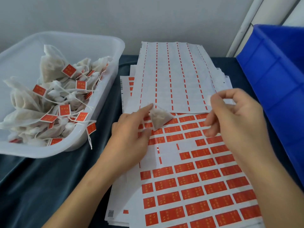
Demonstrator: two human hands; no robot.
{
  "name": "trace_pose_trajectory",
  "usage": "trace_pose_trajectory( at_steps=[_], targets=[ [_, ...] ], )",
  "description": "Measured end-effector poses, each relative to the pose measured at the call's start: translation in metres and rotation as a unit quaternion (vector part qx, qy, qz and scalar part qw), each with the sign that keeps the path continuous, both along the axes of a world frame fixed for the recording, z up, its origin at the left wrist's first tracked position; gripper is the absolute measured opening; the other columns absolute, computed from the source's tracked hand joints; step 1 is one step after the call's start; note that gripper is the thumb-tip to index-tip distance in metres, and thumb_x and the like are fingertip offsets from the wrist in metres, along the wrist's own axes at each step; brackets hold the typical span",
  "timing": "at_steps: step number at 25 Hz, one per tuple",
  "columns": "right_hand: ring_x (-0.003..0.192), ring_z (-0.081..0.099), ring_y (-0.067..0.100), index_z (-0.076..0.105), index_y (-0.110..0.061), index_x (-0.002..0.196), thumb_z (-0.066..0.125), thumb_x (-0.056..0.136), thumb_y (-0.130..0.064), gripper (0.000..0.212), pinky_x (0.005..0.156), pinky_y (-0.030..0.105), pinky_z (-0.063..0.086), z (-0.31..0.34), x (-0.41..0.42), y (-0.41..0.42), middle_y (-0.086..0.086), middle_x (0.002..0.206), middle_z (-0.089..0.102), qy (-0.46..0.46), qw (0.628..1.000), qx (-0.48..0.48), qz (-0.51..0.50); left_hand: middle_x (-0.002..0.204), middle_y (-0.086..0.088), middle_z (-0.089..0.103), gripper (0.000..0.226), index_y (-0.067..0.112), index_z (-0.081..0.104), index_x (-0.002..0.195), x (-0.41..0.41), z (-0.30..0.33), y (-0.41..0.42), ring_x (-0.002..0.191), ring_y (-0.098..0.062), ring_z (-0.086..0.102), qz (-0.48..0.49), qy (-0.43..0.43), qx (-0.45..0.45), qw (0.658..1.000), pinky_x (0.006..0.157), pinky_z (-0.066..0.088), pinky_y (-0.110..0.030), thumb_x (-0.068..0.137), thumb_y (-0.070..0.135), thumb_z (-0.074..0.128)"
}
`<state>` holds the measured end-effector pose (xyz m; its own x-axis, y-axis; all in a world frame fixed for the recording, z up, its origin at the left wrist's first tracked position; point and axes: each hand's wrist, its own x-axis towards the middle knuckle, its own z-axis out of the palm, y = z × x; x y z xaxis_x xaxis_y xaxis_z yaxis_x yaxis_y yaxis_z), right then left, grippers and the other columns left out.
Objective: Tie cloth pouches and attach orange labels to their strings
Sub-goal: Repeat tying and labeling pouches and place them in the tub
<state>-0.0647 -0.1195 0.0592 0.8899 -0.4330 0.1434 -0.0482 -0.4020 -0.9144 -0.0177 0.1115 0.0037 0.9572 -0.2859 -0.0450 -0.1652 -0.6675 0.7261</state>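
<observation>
left hand: my left hand (pixel 131 129) rests on the label sheet, forefinger and thumb pinching the near edge of a small cloth pouch (pixel 159 118).
right hand: my right hand (pixel 233 116) is raised just right of the pouch, fingers curled in; something pale sits at the fingertips, maybe the pouch's string or a scrap of backing, too blurred to tell.
pouch: lies on the sheet between my two hands, touching the left one only; no orange label shows on it.
step: i judge this pouch is at the tying or string-drawing stage, label not yet on.
next move: likely cinch the string, then peel an orange label (pixel 187 167) from the rows under my wrists and fold it over the string; it wants a fine pinch.
label sheet: the label sheet (pixel 185 148) has gaps just below my hands; a spent backing sheet (pixel 172 76) lies beyond my fingertips.
finished pouches: heaped, labelled, in the clear tub (pixel 102 102) to the left of my left hand.
in the way: a blue crate (pixel 271 71) stands close by my right hand; the loose spent sheet could slide or snag.
</observation>
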Motion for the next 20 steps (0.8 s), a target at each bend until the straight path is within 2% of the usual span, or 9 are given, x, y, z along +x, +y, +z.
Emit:
trace_pose_trajectory(
  at_steps=[1,2,3,4,7,9,11,15,20],
  targets=[
    [0.050,0.067,0.010,0.060,-0.039,0.104,0.055,0.103,-0.044,0.007,0.050,0.020,0.054,0.001,0.009,0.000,-0.009,0.073,0.073,-0.013,1.000,0.005,0.010,0.126,0.037,0.054,0.058,0.068,0.027,0.147,0.003,0.004,-0.004,0.115,0.004,0.059,0.024,0.000,-0.030,0.999,0.083,0.061,-0.021,0.103,0.048,0.058],
    [0.050,0.068,0.011,0.060,-0.038,0.106,0.054,0.104,-0.042,0.007,0.049,0.018,0.055,0.000,0.019,0.001,-0.010,0.075,0.074,-0.018,1.000,0.008,0.021,0.114,0.038,0.055,0.054,0.065,0.028,0.148,0.008,0.009,-0.011,0.099,0.010,0.061,0.049,-0.006,-0.045,0.998,0.061,0.055,-0.008,0.103,0.052,0.055],
    [0.052,0.070,0.011,0.060,-0.038,0.106,0.054,0.104,-0.041,0.008,0.050,0.016,0.055,-0.003,0.029,0.004,-0.012,0.077,0.074,-0.016,0.999,0.014,0.032,0.109,0.037,0.055,0.055,0.060,0.029,0.151,0.016,0.012,-0.019,0.089,0.012,0.060,0.070,-0.015,-0.046,0.996,0.048,0.045,-0.003,0.102,0.056,0.053],
    [0.055,0.071,0.011,0.061,-0.036,0.106,0.054,0.104,-0.039,0.007,0.052,0.015,0.056,-0.008,0.038,0.008,-0.015,0.079,0.074,-0.011,0.999,0.021,0.045,0.110,0.033,0.056,0.057,0.054,0.030,0.153,0.024,0.014,-0.027,0.085,0.011,0.059,0.084,-0.021,-0.040,0.995,0.045,0.041,-0.003,0.102,0.059,0.053],
    [0.067,0.074,0.006,0.065,-0.033,0.103,0.061,0.102,-0.035,0.005,0.060,0.019,0.060,-0.028,0.055,0.023,-0.018,0.084,0.073,-0.003,0.996,0.048,0.073,0.117,0.019,0.067,0.051,0.043,0.042,0.151,0.041,0.018,-0.051,0.083,0.001,0.065,0.100,-0.024,-0.051,0.993,0.056,0.045,-0.008,0.103,0.048,0.059],
    [0.076,0.074,0.003,0.069,-0.033,0.099,0.068,0.098,-0.031,0.002,0.066,0.021,0.062,-0.042,0.058,0.026,-0.019,0.087,0.073,-0.016,0.995,0.062,0.073,0.100,0.017,0.073,0.040,0.040,0.052,0.144,0.046,0.014,-0.062,0.082,0.001,0.070,0.102,-0.036,-0.088,0.990,0.056,0.052,-0.009,0.105,0.032,0.061],
    [0.081,0.073,0.002,0.070,-0.035,0.096,0.072,0.095,-0.030,0.006,0.070,0.018,0.061,-0.051,0.058,0.024,-0.022,0.089,0.073,-0.035,0.995,0.067,0.058,0.090,0.018,0.073,0.034,0.038,0.060,0.137,0.046,0.010,-0.066,0.084,0.009,0.069,0.100,-0.052,-0.118,0.987,0.060,0.053,-0.006,0.106,0.023,0.061],
    [0.086,0.073,0.004,0.070,-0.036,0.096,0.074,0.093,-0.029,0.009,0.073,0.018,0.061,-0.057,0.054,0.021,-0.023,0.093,0.072,-0.063,0.994,0.085,0.032,0.089,0.019,0.075,0.028,0.036,0.066,0.128,0.044,0.004,-0.062,0.088,0.005,0.071,0.107,-0.068,-0.164,0.978,0.066,0.053,-0.006,0.106,0.020,0.059],
    [0.092,0.072,0.005,0.071,-0.034,0.099,0.074,0.093,-0.026,0.011,0.075,0.016,0.059,-0.055,0.054,0.023,-0.022,0.096,0.073,-0.089,0.988,0.115,0.046,0.094,0.016,0.077,0.026,0.032,0.068,0.126,0.042,0.005,-0.061,0.095,-0.004,0.073,0.083,-0.073,-0.217,0.970,0.078,0.056,-0.012,0.110,0.020,0.051]
  ],
)
